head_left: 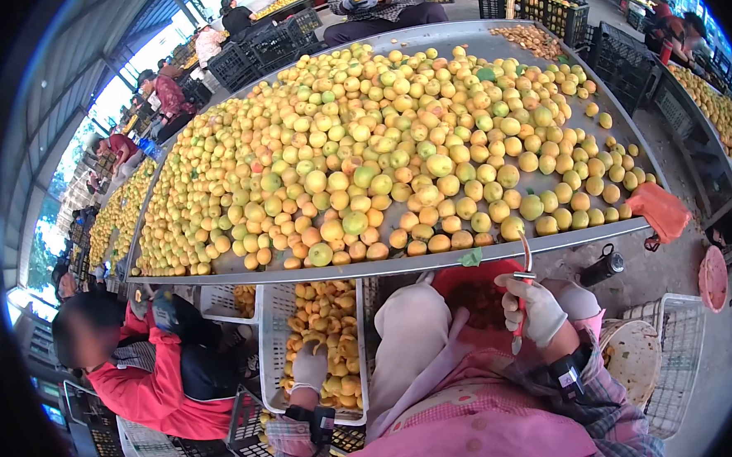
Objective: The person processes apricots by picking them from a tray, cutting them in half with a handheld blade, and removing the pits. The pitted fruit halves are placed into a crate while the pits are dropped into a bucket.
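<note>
A big metal sorting table is heaped with yellow, orange and green round fruits. My left hand, in a white glove, reaches down into a white plastic crate of fruit below the table's edge and closes on a fruit there. My right hand, also gloved, holds a small red-handled cutter upright above my lap. A red basin sits under the table's edge in front of me.
A person in a red jacket crouches at my left beside more crates. A seated person works at the far side. Black crates ring the table. A dark bottle and a white basket lie to my right.
</note>
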`<act>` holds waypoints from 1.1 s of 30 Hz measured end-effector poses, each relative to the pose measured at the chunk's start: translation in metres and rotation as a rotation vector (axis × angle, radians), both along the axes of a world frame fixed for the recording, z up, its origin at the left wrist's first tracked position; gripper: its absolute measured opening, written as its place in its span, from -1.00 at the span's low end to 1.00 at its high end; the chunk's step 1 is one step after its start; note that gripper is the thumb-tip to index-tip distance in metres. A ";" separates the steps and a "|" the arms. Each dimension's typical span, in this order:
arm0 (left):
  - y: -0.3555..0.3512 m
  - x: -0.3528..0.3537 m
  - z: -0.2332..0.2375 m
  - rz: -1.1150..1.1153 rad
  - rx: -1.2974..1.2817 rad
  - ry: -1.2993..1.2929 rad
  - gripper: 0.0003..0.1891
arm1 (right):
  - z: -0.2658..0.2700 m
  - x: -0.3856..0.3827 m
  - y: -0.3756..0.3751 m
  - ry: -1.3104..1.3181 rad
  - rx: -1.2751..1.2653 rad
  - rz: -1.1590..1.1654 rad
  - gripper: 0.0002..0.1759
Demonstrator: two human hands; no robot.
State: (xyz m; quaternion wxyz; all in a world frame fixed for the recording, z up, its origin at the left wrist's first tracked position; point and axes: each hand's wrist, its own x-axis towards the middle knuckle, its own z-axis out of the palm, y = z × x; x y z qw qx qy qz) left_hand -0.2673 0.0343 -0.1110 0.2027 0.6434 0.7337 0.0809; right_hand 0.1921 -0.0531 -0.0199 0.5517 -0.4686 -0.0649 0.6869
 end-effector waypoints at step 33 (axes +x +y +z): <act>0.195 0.107 0.055 -0.016 0.465 -0.377 -0.42 | 0.002 -0.009 -0.018 -0.170 0.063 0.010 -0.53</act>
